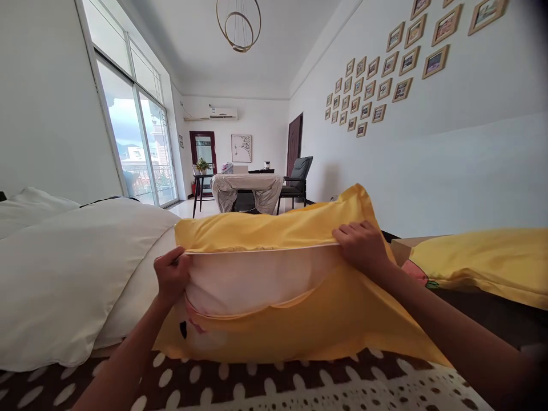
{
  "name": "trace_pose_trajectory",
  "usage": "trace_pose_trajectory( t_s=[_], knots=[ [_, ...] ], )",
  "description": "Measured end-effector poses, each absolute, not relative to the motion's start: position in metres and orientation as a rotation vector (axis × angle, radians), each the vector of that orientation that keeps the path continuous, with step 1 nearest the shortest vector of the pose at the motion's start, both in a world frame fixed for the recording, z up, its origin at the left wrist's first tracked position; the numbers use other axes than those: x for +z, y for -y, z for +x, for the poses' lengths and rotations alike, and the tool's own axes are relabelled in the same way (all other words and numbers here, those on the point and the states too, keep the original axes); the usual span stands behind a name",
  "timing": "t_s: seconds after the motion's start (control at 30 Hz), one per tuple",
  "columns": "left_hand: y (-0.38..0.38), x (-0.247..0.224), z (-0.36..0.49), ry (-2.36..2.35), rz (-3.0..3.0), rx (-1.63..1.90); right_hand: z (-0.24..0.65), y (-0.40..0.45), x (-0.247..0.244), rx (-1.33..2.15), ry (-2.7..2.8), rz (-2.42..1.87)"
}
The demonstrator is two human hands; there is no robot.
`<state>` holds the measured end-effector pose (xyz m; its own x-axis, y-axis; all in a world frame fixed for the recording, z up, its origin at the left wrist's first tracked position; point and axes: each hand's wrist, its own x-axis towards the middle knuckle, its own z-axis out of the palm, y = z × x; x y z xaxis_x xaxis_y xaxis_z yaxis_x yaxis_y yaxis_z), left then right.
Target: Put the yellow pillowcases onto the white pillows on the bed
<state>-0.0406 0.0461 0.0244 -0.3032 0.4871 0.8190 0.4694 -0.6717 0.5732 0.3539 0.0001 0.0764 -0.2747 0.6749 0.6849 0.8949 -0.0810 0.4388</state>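
Note:
A yellow pillowcase (299,337) lies across the middle, its long opening facing me. Inside the opening a white pillow (257,279) shows. My left hand (172,274) is closed on the left end of the opening's upper edge. Farther right, my right hand (362,245) grips the same upper edge near the right corner, and the edge is stretched between the two fists. The lower edge of the opening sags in a curve below the pillow. A small black and pink print shows at the lower left of the case.
White pillows (85,268) are piled at the left. Another yellow pillow (496,262) lies at the right. Underneath is a brown cloth with white dots (222,374). Farther back stand a covered table (248,181) and a black chair (298,177).

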Motion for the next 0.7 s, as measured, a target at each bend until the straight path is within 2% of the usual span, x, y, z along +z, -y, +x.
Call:
trace_pose_trajectory(
  t_s=[0.1,0.3,0.43,0.57,0.63,0.7],
  knots=[
    [-0.048,0.007,-0.032,-1.258,1.968,1.919,0.338,0.003,0.041,-0.884,2.19,-1.69],
    [-0.054,0.012,-0.016,-1.282,1.976,1.809,0.236,0.037,0.005,-0.331,2.626,-1.076],
    [-0.046,0.018,-0.027,-1.322,2.12,1.593,0.188,0.032,-0.008,-0.098,2.731,-1.147],
    [-0.023,0.019,-0.05,-1.139,2.596,1.049,0.18,0.025,-0.011,0.237,2.779,-1.135],
    [-0.012,0.018,-0.061,-0.987,2.745,0.724,0.181,0.024,-0.004,0.267,2.705,-1.102],
    [-0.008,0.015,-0.067,-0.945,2.771,0.571,0.18,0.023,0.005,0.265,2.639,-1.105]
  ],
)
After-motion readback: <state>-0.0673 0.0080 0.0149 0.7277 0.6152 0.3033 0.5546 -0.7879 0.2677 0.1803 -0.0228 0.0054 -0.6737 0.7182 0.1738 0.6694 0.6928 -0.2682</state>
